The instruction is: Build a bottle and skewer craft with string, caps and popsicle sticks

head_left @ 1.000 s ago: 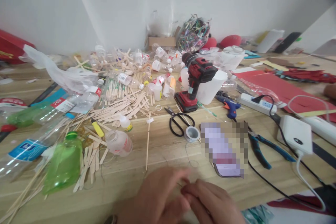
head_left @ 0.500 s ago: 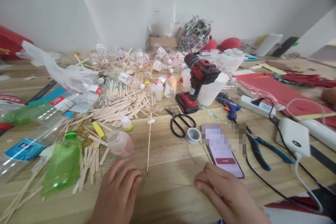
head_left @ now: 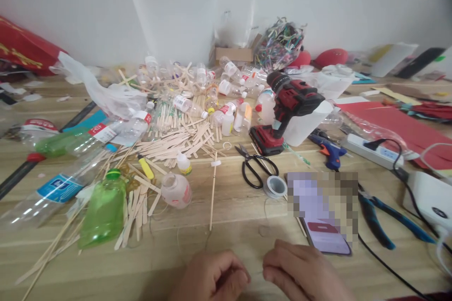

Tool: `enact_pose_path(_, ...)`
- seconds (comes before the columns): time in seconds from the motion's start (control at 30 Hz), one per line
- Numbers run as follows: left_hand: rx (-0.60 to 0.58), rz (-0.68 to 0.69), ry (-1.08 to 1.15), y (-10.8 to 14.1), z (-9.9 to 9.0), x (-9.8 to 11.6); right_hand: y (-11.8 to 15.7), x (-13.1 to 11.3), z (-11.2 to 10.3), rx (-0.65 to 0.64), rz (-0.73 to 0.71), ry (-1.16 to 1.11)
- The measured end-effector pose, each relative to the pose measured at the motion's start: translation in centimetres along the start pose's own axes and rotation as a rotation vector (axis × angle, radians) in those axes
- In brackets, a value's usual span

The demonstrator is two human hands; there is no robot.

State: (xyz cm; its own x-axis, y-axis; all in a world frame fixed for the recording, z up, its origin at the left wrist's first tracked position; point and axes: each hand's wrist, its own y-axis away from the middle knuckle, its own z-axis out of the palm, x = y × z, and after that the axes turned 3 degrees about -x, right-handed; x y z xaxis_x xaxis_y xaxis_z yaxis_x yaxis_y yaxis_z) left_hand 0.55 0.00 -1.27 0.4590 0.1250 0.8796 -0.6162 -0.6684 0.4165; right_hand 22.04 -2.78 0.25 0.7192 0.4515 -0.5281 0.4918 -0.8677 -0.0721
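The left hand (head_left: 215, 275) has its fingers curled in, thumb close to the forefinger; the right hand (head_left: 300, 268) has its fingers bent and drawn together. Their tips face each other across a small gap, toward the near edge of the desk (head_left: 240, 225). I cannot tell whether either pinches something fine.

Just beyond the hands, a fine thread (head_left: 267, 220) curls on the wood below an upright spool (head_left: 276, 187). The step in hand looks like close fingertip work, perhaps with a strand too thin to see; handling such a strand would call for a light two-handed pinch, kept clear of snags.

Ahead of the left hand a thin wooden stick (head_left: 213, 195) points away from the near edge, a small white piece (head_left: 216, 163) at its far end. Just beyond the right hand lies the smartphone (head_left: 326, 242), with pliers (head_left: 376, 223) toward the right edge. The black-handled scissors (head_left: 248, 157) lie beside the spool.

Farther out, the cordless drill (head_left: 294, 96) stands on its battery, the hot glue gun (head_left: 332, 154) to its right. Toward the left edge are craft sticks (head_left: 134, 207) and a green bottle (head_left: 104, 207).
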Motion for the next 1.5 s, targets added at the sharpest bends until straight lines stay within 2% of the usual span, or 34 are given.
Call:
enact_pose_path(0.13, 0.058, -0.041, -0.170, 0.3, -0.7, -0.6, -0.4, 1.1, -0.7, -0.011, 0.016, 0.003)
enact_pose_path(0.2, 0.133, 0.057, -0.329, 0.3, -1.1, -1.1, -0.8, 1.1, -0.9, -0.025, 0.035, 0.021)
enact_pose_path(0.27, 0.233, 0.229, -0.462, 0.3, -1.5, -1.6, -1.3, 0.7, -0.7, -0.028, 0.018, 0.045)
enact_pose_path(0.33, 0.294, 0.357, -0.440, 0.2, -1.4, -2.0, -1.8, 0.1, -0.2, -0.034, -0.015, 0.089)
enact_pose_path(0.37, 0.275, 0.371, -0.345, 0.1, -1.2, -2.0, -2.1, -0.3, 0.2, -0.037, -0.032, 0.114)
enact_pose_path(0.47, 0.059, 0.230, 0.046, -0.4, -0.5, -1.3, -3.1, -1.4, 0.5, -0.073, -0.068, 0.170)
enact_pose_path(0.53, -0.016, 0.111, 0.156, -0.7, -0.3, -0.6, -4.0, -1.8, -0.3, -0.144, -0.052, 0.154)
enact_pose_path(0.63, 0.052, -0.030, 0.159, -0.6, -0.5, 0.2, -6.4, -1.1, -2.7, -0.254, 0.083, 0.119)
enact_pose_path(0.73, 0.067, -0.131, 0.247, -0.3, -0.8, 0.7, -9.8, 1.4, -4.5, -0.194, 0.344, 0.303)
enact_pose_path(0.87, 0.048, -0.119, 0.344, 0.2, -0.8, 1.0, -14.0, 5.4, -4.7, -0.217, 0.548, 0.425)
enact_pose_path(1.0, 0.063, -0.128, 0.366, 0.7, -0.7, 1.1, -15.8, 7.1, -4.6, -0.293, 0.584, 0.424)
enact_pose_path(1.13, 0.056, -0.138, 0.369, 0.9, -0.6, 0.9, -16.3, 6.8, -6.0, -0.264, 0.606, 0.423)
enact_pose_path(1.3, 0.029, -0.146, 0.349, 1.1, -0.4, 1.3, -15.9, 5.6, -9.7, -0.214, 0.612, 0.438)
enact_pose_path(1.4, 0.053, -0.152, 0.325, 1.2, -0.4, 1.4, -13.0, 4.5, -11.9, -0.175, 0.583, 0.411)
enact_pose_path(1.5, 0.095, -0.122, 0.361, 1.0, -0.4, 0.9, -7.6, 2.8, -11.3, -0.142, 0.518, 0.293)
